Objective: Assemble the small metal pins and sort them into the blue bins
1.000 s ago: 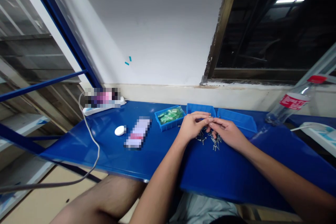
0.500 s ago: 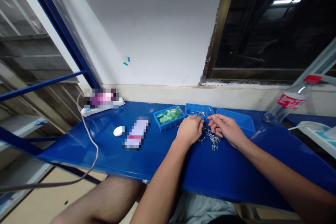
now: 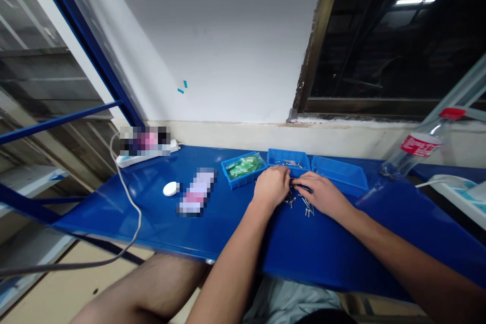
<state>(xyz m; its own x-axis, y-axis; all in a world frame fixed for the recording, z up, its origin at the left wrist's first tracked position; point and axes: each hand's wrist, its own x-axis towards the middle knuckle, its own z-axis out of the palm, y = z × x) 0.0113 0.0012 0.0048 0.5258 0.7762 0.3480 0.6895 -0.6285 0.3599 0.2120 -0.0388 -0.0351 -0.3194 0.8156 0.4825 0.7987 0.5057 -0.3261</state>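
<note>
Thin metal pins (image 3: 309, 206) lie in a loose pile on the blue table, partly under my hands. My left hand (image 3: 272, 183) is at the pile's left side, its fingers curled together; what they hold is hidden. From the right, my right hand (image 3: 317, 190) reaches over the pile with its fingertips pressed together beside the left fingers; anything between them is too small to make out. Behind my hands, a blue tray (image 3: 288, 153) holds more pins. Left of it is a blue tray (image 3: 248, 182) of green packets, and on the right another blue tray (image 3: 339, 174).
A clear bottle with a red cap (image 3: 419, 144) leans at the right. On the left are a blurred phone-like item (image 3: 197, 192), a round white object (image 3: 170, 189), a power strip (image 3: 149, 158) and a grey cable (image 3: 132, 202) hanging over the table edge (image 3: 170, 250).
My right hand has moved down and slightly left from near the middle tray onto the pile, covering more pins. My left hand has shifted slightly left.
</note>
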